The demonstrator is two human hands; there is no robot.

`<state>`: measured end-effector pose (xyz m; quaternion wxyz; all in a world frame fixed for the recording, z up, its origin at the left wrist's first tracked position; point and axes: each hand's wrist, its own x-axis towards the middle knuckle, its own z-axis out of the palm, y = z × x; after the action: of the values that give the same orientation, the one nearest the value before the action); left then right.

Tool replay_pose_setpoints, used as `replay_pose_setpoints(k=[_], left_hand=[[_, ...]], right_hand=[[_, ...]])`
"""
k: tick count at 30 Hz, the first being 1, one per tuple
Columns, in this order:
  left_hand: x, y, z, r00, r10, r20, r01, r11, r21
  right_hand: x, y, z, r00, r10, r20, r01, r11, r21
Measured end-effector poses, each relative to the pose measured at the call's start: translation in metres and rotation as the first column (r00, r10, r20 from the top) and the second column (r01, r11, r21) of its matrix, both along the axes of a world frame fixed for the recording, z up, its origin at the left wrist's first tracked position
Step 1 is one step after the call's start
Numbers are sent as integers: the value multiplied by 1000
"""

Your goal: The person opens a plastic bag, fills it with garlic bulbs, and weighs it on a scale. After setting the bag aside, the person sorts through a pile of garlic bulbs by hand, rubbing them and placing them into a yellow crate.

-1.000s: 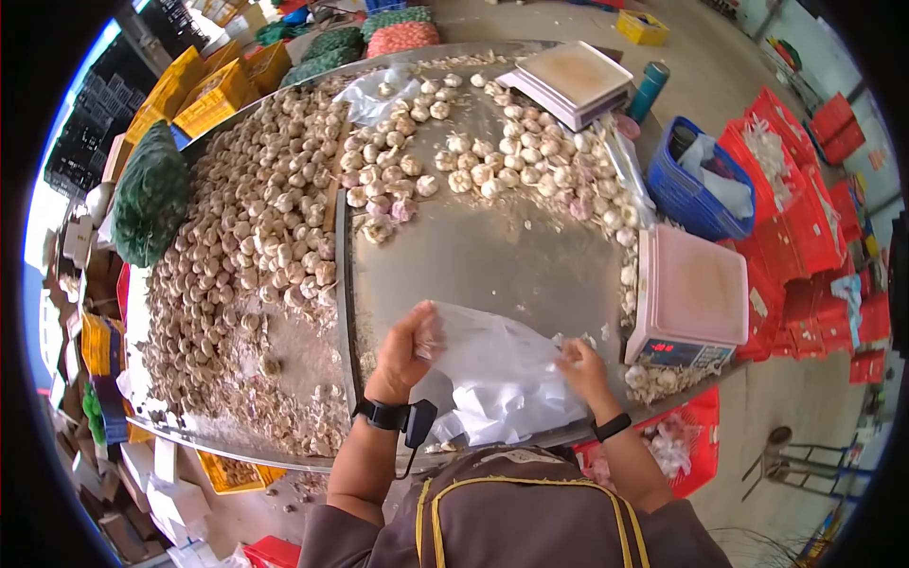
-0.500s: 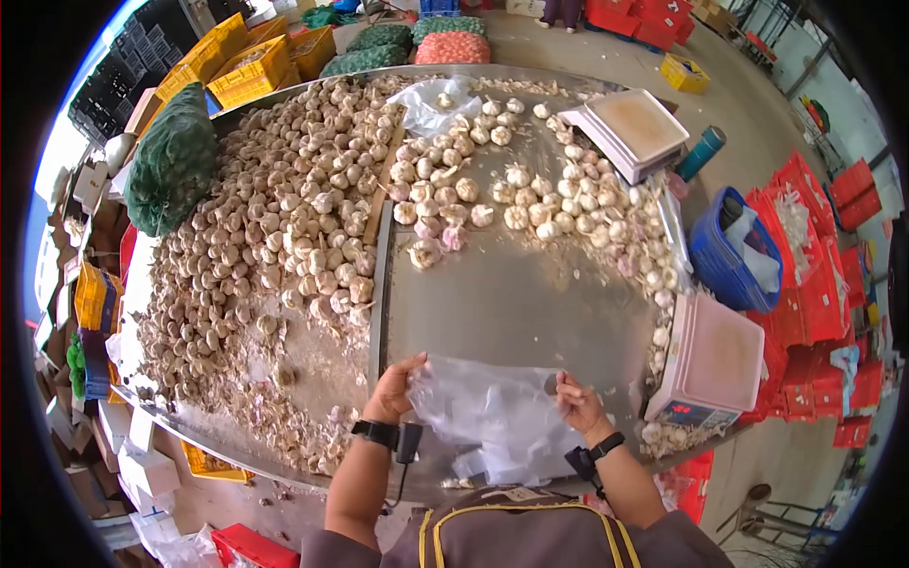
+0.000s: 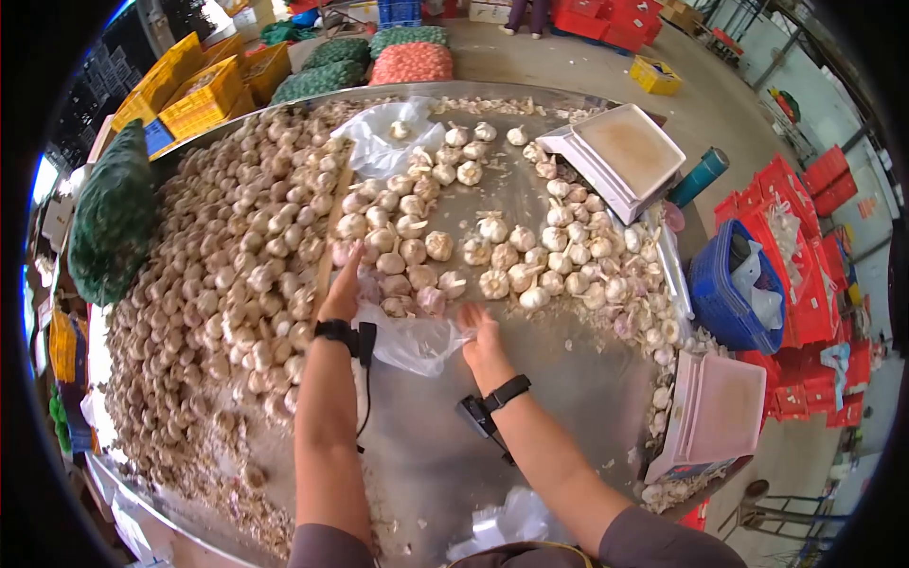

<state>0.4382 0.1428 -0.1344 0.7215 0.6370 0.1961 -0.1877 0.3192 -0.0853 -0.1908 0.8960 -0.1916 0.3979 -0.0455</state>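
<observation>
A clear plastic bag is stretched between my two hands, low over the metal tabletop, its far side against a cluster of garlic bulbs. My left hand holds the bag's left side, fingers pointing forward beside the bulbs. At the bag's right edge, my right hand holds on with its fingertips near the closest bulbs. A few pinkish bulbs lie right at the bag's mouth. Another crumpled plastic bag lies farther back with a bulb on it. Loose clear bags rest at the table's near edge.
A large heap of garlic covers the left side behind a wooden divider. More bulbs lie to the right. Two scales, a teal bottle and a blue basket line the right side. A green net sack stands at left.
Both hands have moved forward from the near edge to the garlic cluster, carrying one bag with them. Other clear bags are left at the near edge. The view has shifted slightly.
</observation>
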Motion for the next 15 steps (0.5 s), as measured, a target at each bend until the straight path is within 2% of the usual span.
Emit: replay_pose_setpoints(k=[1,2,4,6,7,9,10,11,12,13,14,15], left_hand=[[11,-18,14,993,-114,-37,113,993,-20],[23,-30,2,966,-256,31,256,967,19],[52,-55,-56,892,-432,137,443,894,-65],[38,-130,21,807,-590,17,588,807,58],[43,-155,11,800,-600,3,599,799,50],[51,-193,-11,686,-725,-66,727,686,26],[49,-202,-9,674,-736,-66,738,674,21],[47,-209,-5,624,-781,11,781,623,-45],[45,-213,1,576,-812,93,817,568,-102],[42,-215,6,566,-821,70,818,550,-165],[34,-212,18,557,-828,66,825,542,-158],[22,-205,37,600,-793,101,799,591,-110]], right_hand=[[7,-11,-4,991,-137,-4,136,985,-105],[8,-24,-7,988,-153,-12,150,982,-110],[-4,-57,-13,951,-310,-9,306,944,-124],[-23,-103,-2,920,-390,47,379,849,-369],[-28,-122,0,911,-400,103,404,813,-418],[-28,-159,-1,896,-414,162,439,767,-469],[-29,-176,-5,937,-308,163,346,765,-543],[-30,-189,-8,967,-200,155,253,749,-612],[-29,-193,4,964,-212,158,264,745,-612],[-27,-191,28,976,-111,188,211,705,-678],[-29,-188,51,978,-9,207,162,656,-737],[-31,-188,67,979,41,201,145,558,-817]])
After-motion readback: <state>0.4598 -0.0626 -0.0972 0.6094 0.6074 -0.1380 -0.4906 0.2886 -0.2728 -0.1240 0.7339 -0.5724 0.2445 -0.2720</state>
